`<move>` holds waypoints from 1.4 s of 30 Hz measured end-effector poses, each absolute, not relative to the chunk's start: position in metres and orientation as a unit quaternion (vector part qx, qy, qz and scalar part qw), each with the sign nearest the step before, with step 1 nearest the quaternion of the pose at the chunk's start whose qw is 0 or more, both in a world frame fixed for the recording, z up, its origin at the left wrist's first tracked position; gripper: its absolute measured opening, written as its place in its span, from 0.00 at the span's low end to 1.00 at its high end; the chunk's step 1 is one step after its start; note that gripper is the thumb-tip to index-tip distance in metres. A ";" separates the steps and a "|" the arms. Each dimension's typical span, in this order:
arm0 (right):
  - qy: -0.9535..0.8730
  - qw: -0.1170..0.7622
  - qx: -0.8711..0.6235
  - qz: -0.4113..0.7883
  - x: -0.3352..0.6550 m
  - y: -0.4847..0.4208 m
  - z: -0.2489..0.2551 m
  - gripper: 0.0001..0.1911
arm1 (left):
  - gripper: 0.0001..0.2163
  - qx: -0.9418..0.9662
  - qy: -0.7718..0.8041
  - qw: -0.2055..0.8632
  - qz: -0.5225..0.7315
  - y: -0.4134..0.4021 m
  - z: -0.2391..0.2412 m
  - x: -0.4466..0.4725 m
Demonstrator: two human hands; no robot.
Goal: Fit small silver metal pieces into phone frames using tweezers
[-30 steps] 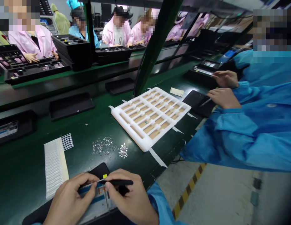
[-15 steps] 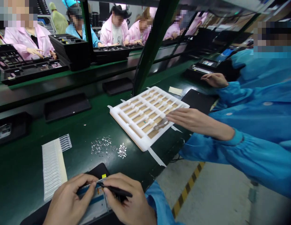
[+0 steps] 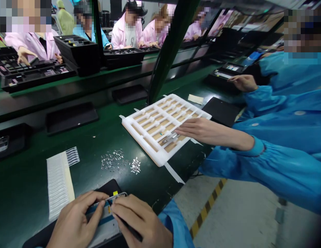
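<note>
Fingers of the person's left hand (image 3: 77,218) are nearly meeting the thumb at the far edge of a flat, phone-like device (image 3: 107,230), though whether they are gripping anything cannot be told. The right hand (image 3: 143,220) is holding a slim black tool (image 3: 129,230), its fingers bent closely around the shaft and covering the tip. The device is lying beneath both hands at the near side, against a black tray (image 3: 112,186), with a yellow tab (image 3: 115,193) showing beyond the fingertips. It is looking light, thin and stiff, its smooth face probably slippery and its uncovered parts likely fragile, so its outer edges are offering the safer hold. Farther out, a pale card of slender strips (image 3: 57,186) is lying to the left on the green bench (image 3: 98,144), while a loose scatter of shiny bits (image 3: 116,153) and a tighter pile (image 3: 136,166) are glinting near the middle. To their right, a white slotted frame (image 3: 161,160) is sitting below a co-worker's hand (image 3: 201,132), which is holding something shiny, too blurred to name. Workers in pink and blue coats (image 3: 122,32) are lining the far bench behind black boxes (image 3: 80,58); at right, a yellow-and-black stripe (image 3: 208,210) is crossing the floor.
</note>
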State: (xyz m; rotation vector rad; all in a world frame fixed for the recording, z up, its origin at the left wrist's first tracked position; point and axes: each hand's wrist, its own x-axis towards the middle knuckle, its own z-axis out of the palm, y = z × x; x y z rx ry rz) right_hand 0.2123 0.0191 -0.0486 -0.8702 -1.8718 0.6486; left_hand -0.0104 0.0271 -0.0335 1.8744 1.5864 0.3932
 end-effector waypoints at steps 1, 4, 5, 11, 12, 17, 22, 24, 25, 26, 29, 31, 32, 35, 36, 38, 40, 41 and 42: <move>-0.765 0.468 -0.354 0.264 0.213 0.019 -0.049 0.12 | 0.16 0.716 0.602 0.321 0.150 0.027 -0.033 -0.012; -0.759 0.477 -0.349 0.274 0.213 0.018 -0.051 0.13 | 0.17 0.716 0.599 0.330 0.140 0.029 -0.030 -0.014; -0.756 0.479 -0.347 0.278 0.213 0.018 -0.052 0.14 | 0.17 0.717 0.596 0.335 0.134 0.030 -0.029 -0.014; -0.739 0.489 -0.364 0.287 0.211 0.015 -0.056 0.14 | 0.14 0.736 0.569 0.337 0.146 0.030 -0.025 -0.011; -0.737 0.490 -0.368 0.287 0.211 0.015 -0.056 0.14 | 0.13 0.741 0.565 0.329 0.154 0.030 -0.024 -0.011; -0.723 0.495 -0.373 0.306 0.210 0.012 -0.056 0.15 | 0.11 0.795 0.527 0.233 0.192 0.030 -0.020 -0.016; -0.708 0.501 -0.379 0.323 0.205 0.012 -0.058 0.15 | 0.17 0.844 0.495 0.057 0.198 0.025 -0.013 -0.018; -0.711 0.488 -0.389 0.325 0.203 0.012 -0.057 0.15 | 0.23 0.867 0.466 0.004 0.179 0.024 -0.008 -0.018; -0.711 0.480 -0.397 0.326 0.202 0.011 -0.056 0.14 | 0.24 0.873 0.457 -0.005 0.170 0.025 -0.006 -0.020; -0.712 0.472 -0.405 0.327 0.201 0.011 -0.054 0.14 | 0.24 0.874 0.457 -0.004 0.164 0.029 -0.005 -0.024; -0.703 0.463 -0.419 0.341 0.200 0.011 -0.051 0.13 | 0.22 0.848 0.509 -0.021 0.150 0.050 -0.008 -0.047; -0.686 0.466 -0.427 0.360 0.202 0.012 -0.049 0.13 | 0.25 0.823 0.545 -0.075 0.142 0.072 -0.017 -0.069; -0.674 0.473 -0.432 0.368 0.204 0.013 -0.048 0.12 | 0.26 0.814 0.556 -0.099 0.139 0.082 -0.023 -0.080; -0.639 0.506 -0.437 0.380 0.211 0.018 -0.045 0.10 | 0.26 0.805 0.569 -0.128 0.112 0.104 -0.040 -0.101; -0.632 0.518 -0.434 0.380 0.214 0.020 -0.044 0.09 | 0.25 0.806 0.568 -0.134 0.100 0.107 -0.044 -0.104; -0.624 0.532 -0.427 0.380 0.219 0.023 -0.041 0.08 | 0.23 0.814 0.558 -0.142 0.074 0.109 -0.048 -0.106; -0.619 0.539 -0.426 0.381 0.221 0.026 -0.040 0.08 | 0.21 0.825 0.544 -0.149 0.052 0.106 -0.049 -0.104; -0.618 0.540 -0.425 0.383 0.222 0.026 -0.040 0.08 | 0.20 0.829 0.536 -0.152 0.042 0.105 -0.049 -0.103; -0.617 0.541 -0.424 0.383 0.222 0.027 -0.039 0.09 | 0.20 0.832 0.531 -0.155 0.035 0.103 -0.048 -0.102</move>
